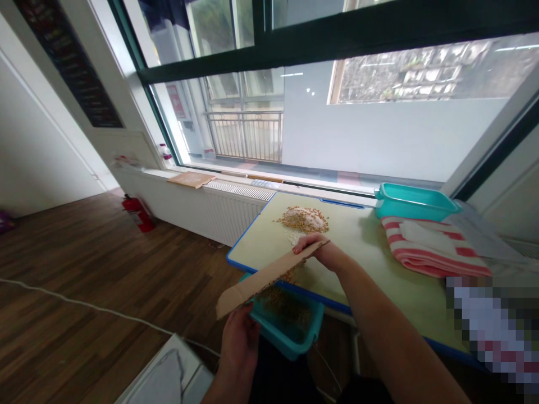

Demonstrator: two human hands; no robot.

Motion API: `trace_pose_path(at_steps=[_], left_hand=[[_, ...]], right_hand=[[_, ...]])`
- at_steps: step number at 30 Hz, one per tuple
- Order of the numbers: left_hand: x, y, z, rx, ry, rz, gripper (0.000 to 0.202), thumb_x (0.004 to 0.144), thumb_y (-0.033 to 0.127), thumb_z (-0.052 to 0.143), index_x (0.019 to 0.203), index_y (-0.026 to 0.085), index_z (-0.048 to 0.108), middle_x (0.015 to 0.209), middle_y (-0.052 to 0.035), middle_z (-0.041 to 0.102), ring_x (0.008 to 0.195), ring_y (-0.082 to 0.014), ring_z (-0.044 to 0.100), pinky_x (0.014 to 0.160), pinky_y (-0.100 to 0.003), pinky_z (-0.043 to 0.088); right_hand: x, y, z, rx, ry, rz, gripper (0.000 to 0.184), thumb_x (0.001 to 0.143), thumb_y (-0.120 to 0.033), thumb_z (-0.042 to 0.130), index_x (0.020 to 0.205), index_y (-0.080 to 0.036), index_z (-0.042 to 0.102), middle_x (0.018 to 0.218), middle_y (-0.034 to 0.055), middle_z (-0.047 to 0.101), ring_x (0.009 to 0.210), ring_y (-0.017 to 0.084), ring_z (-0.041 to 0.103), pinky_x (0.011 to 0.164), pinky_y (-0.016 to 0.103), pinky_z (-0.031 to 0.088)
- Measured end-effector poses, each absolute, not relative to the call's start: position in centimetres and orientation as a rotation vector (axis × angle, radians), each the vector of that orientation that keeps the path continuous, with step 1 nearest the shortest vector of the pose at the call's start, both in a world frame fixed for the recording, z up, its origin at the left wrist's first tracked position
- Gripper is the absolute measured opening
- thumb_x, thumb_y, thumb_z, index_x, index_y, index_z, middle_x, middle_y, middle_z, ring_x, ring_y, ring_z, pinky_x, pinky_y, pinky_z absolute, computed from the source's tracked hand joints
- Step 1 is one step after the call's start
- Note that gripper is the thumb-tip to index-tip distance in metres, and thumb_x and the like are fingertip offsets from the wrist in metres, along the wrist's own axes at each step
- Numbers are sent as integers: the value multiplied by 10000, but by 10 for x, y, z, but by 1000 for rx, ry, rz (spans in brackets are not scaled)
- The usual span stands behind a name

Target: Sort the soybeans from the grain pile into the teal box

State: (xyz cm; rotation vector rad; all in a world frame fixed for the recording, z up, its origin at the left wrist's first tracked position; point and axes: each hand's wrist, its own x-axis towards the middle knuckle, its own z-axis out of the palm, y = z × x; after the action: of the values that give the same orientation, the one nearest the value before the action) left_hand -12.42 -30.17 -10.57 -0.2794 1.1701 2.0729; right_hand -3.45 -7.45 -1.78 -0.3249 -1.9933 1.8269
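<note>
My right hand (pixel 320 251) is closed round the far end of a long strip of brown cardboard (pixel 265 275), tilted over the table's edge. At the near left rim of a teal plastic tub (pixel 286 345), my left hand (pixel 240 334) has its fingers closed, just beneath the cardboard's lower end. The tub sits below the table edge with a layer of yellowish grains in it. Beyond my right hand, a pile of mixed yellow and white grains (pixel 305 219) lies on the pale table (pixel 261 241). More grains show at the table edge, partly behind the cardboard.
A second teal tub (pixel 421 203) stands at the table's back right, behind a folded red-and-white striped towel (pixel 433 247). Along the window runs a white radiator (pixel 223 216). A fire extinguisher (pixel 138 213) stands on the wooden floor, where a white cable (pixel 96 307) lies.
</note>
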Motion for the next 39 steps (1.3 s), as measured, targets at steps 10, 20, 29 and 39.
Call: trace_pose_path(at_steps=[10, 20, 29, 39], left_hand=[[-117, -295, -87, -283, 1165, 2149, 261, 664, 27, 582, 889, 156, 607, 713, -17, 651, 582, -129, 612, 540, -220, 487], [-114, -294, -84, -328, 1133, 2182, 265, 654, 24, 590, 878, 165, 612, 734, -10, 654, 595, -125, 611, 538, -215, 480], [-113, -295, -91, -309, 1147, 2193, 164, 698, 99, 593, 848, 143, 642, 791, -58, 676, 670, -161, 634, 592, -253, 509], [-111, -301, -104, -203, 1128, 2259, 250, 633, 187, 694, 880, 172, 661, 897, -66, 687, 829, -220, 641, 690, -316, 519]], right_hand=[[-30, -75, -16, -300, -2021, 1823, 100, 549, -256, 742, 584, -175, 696, 614, 28, 639, 599, 128, 576, 528, 233, 445], [-30, -77, -16, -285, -1981, 1858, 83, 541, -239, 735, 576, -179, 691, 574, 15, 617, 584, 116, 554, 512, 226, 428], [-27, -75, -15, -260, -1990, 1910, 114, 509, -250, 761, 557, -186, 680, 589, 12, 618, 608, 116, 563, 563, 238, 450], [-23, -78, -8, -267, -2004, 1972, 188, 479, -297, 797, 557, -175, 678, 610, 27, 628, 645, 134, 575, 595, 257, 462]])
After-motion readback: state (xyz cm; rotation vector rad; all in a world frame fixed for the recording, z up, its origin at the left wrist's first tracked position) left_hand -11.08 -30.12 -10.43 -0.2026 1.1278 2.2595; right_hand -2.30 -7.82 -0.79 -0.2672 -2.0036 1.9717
